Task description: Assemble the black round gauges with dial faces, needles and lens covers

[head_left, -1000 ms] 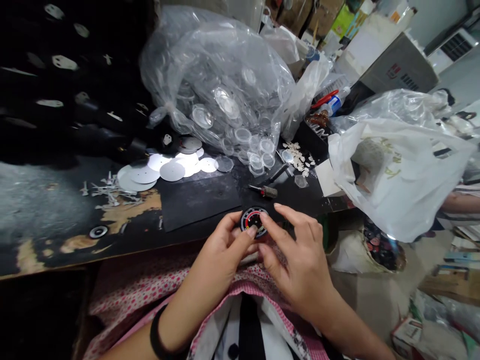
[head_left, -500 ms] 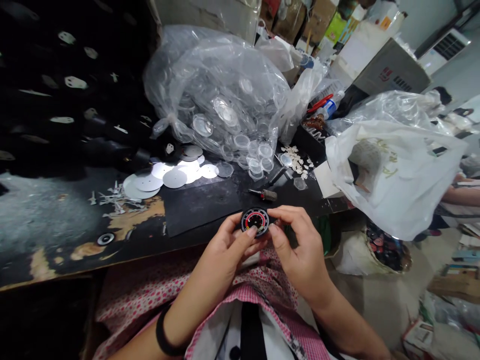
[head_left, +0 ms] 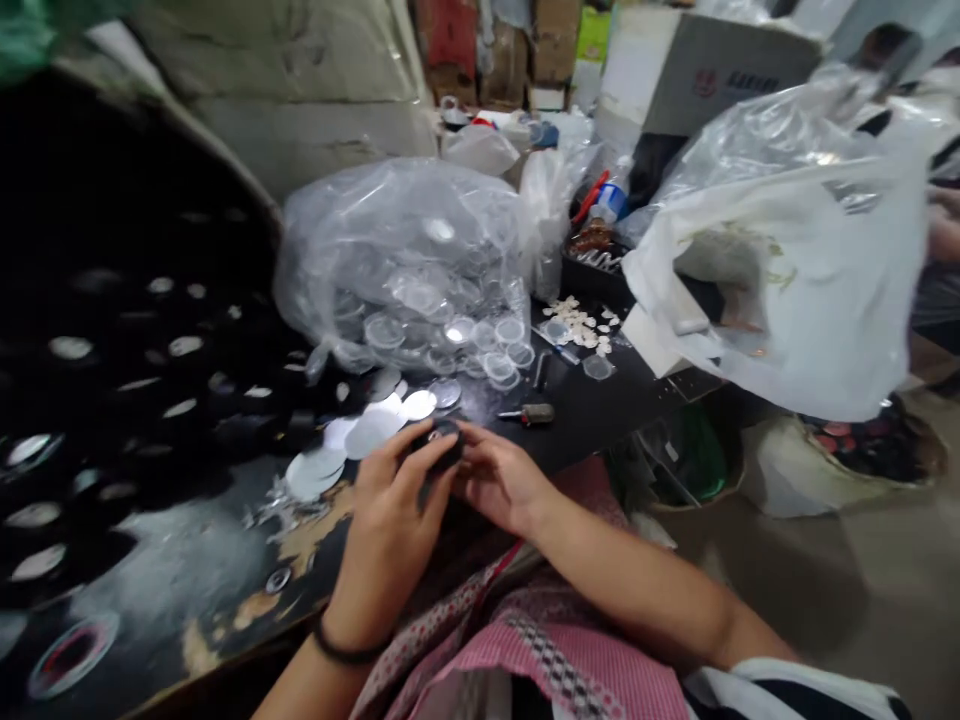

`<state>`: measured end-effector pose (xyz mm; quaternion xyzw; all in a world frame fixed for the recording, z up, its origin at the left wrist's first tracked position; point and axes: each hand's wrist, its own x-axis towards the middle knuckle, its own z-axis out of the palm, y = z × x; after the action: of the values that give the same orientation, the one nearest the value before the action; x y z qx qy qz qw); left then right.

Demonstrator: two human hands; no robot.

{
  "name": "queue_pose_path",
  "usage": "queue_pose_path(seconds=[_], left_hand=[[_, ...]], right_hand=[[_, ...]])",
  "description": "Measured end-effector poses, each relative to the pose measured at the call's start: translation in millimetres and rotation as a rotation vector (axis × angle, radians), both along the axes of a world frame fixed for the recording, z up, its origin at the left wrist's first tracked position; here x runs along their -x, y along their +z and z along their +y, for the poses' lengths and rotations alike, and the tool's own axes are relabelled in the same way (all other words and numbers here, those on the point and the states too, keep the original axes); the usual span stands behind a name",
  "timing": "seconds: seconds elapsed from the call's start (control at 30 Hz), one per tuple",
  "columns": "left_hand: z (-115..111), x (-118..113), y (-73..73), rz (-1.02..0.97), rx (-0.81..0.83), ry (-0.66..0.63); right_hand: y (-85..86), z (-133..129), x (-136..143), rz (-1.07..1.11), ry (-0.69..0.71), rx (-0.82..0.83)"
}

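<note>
Between my hands is a small black round dial gauge (head_left: 445,436), now turned so that its printed face is out of sight. My left hand (head_left: 391,505) closes over it from the left, fingers on its top and thumb below. From the other side the fingertips of my right hand (head_left: 502,482) press on its edge; some of them are hidden behind the gauge. Just beyond lie overlapping white discs (head_left: 367,434) and a screwdriver (head_left: 534,414). Small white pointed pieces (head_left: 279,506) are heaped left of my left hand.
A large clear plastic bag (head_left: 352,230) of round clear covers stands behind the discs. Small pale pieces (head_left: 577,325) lie to its right, before a black box (head_left: 592,275). A white bag (head_left: 832,300) hangs over the table's right side. At lower left is a ring-shaped part (head_left: 73,655).
The view has swung left. Both hands have moved left with the gauge and turned it over, so its red and white face no longer shows. My left hand now grips it from above.
</note>
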<state>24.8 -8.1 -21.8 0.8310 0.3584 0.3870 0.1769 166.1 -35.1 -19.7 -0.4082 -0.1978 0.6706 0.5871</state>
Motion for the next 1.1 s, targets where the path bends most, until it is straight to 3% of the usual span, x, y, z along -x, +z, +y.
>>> queue_pose_path(seconds=[0.13, 0.27, 0.37, 0.43, 0.5, 0.6, 0.73, 0.87, 1.0, 1.03, 1.1], left_hand=[[23.5, 5.3, -6.1, 0.053, 0.036, -0.061], [40.3, 3.5, -14.6, -0.116, 0.386, -0.004], [48.4, 0.6, -21.1, -0.257, 0.544, 0.135], [49.4, -1.2, -22.9, -0.33, 0.624, 0.173], [46.4, -2.3, -21.6, -0.452, 0.722, 0.183], [34.9, -3.0, -16.4, -0.672, 0.91, 0.138], [13.5, -1.8, -11.1, -0.923, 1.135, 0.067], [-1.0, 2.9, -8.5, -1.108, 1.264, 0.041], [-5.6, 10.2, -3.8, -1.223, 1.286, 0.018], [-6.4, 11.7, -2.4, -1.238, 1.284, 0.011], [-8.6, 13.8, 0.2, -1.254, 1.276, 0.0]], right_hand=[[-3.2, 2.2, -3.8, -0.113, 0.022, -0.015], [9.7, -7.7, -26.1, -0.428, 0.041, -0.054], [26.2, -9.2, -74.0, -0.766, -0.036, -0.091], [34.1, -1.9, -116.1, -1.018, -0.165, -0.087], [34.8, 11.6, -153.3, -1.232, -0.235, -0.064], [25.2, 32.8, -182.5, -1.461, -0.199, -0.084], [16.1, 47.8, -187.4, -1.673, -0.122, -0.094], [30.7, 42.7, -194.4, -1.799, -0.09, 0.045], [66.0, 0.9, -188.3, -1.818, -0.161, 0.128], [74.8, -13.3, -179.9, -1.784, -0.193, 0.071], [88.3, -39.4, -155.1, -1.673, -0.045, -0.121]])
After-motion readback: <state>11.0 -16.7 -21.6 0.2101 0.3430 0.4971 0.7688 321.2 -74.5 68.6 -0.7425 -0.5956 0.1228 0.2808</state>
